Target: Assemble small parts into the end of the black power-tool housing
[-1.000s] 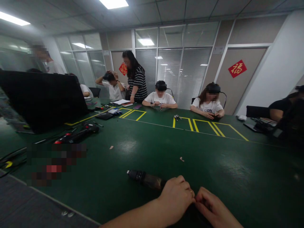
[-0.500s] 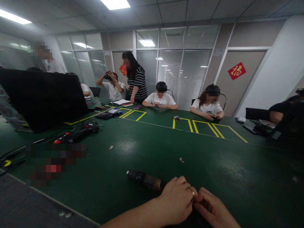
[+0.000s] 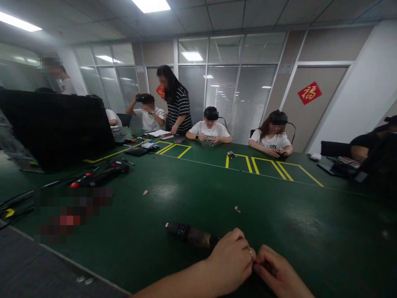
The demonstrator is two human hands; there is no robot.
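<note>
A dark electric screwdriver [image 3: 194, 236] with a brown-taped body lies on the green table, its metal bit end pointing left. My left hand [image 3: 229, 258], with a ring on one finger, is closed over its rear part. My right hand [image 3: 279, 269] is closed too, thumb and fingers pinched together against the left fingertips. Whatever sits between the two hands is hidden by the fingers. A dark shape shows below them at the bottom edge.
Another power tool [image 3: 102, 176] with red parts lies left, near cables [image 3: 18, 203]. Small scraps [image 3: 237, 209] are on the green table [image 3: 192, 182]. A large black screen [image 3: 58, 128] stands far left. Keys [image 3: 231, 155] lie by yellow tape marks. Several people sit or stand opposite.
My hands shift only slightly, fingertips still together; the screwdriver stays in place. Across the table, a seated person has lowered one arm from their headset.
</note>
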